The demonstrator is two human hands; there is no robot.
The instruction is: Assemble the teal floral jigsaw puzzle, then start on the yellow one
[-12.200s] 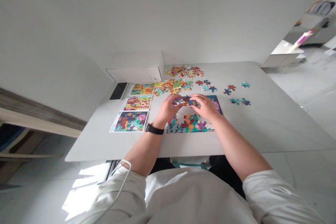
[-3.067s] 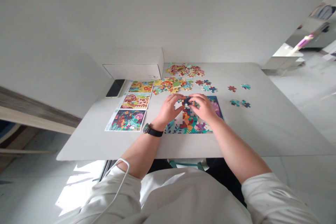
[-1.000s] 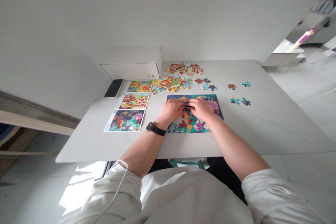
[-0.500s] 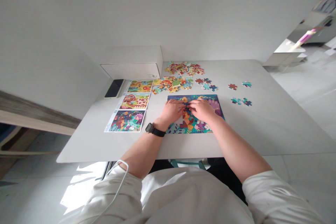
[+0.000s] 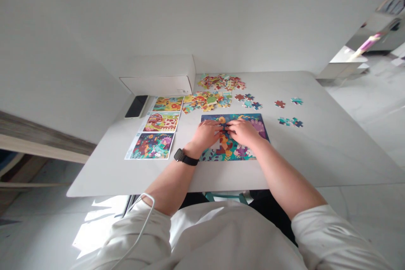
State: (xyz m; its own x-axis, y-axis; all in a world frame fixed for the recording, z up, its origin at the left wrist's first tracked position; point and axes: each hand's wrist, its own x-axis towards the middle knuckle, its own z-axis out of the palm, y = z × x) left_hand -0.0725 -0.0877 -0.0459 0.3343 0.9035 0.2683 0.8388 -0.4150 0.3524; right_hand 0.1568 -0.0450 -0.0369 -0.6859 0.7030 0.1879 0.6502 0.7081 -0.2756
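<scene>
A colourful jigsaw puzzle, mostly assembled, lies flat on the table in front of me. My left hand rests over its left part, a black watch on the wrist. From the other side my right hand reaches over the upper middle. Their fingertips nearly meet, bent and closed around a dark blue puzzle piece at the puzzle's surface. The fingers cover most of that piece, so its fit is hard to see. Below the left fingers, a pale gap shows in the picture.
Three picture sheets lie left, near a phone and a white box. Behind the puzzle are heaps of yellow pieces and red pieces. Loose pieces lie to the right, others just behind.
The camera view has shifted very slightly. Both hands stay at the same spot on the puzzle, with hardly any visible finger movement.
</scene>
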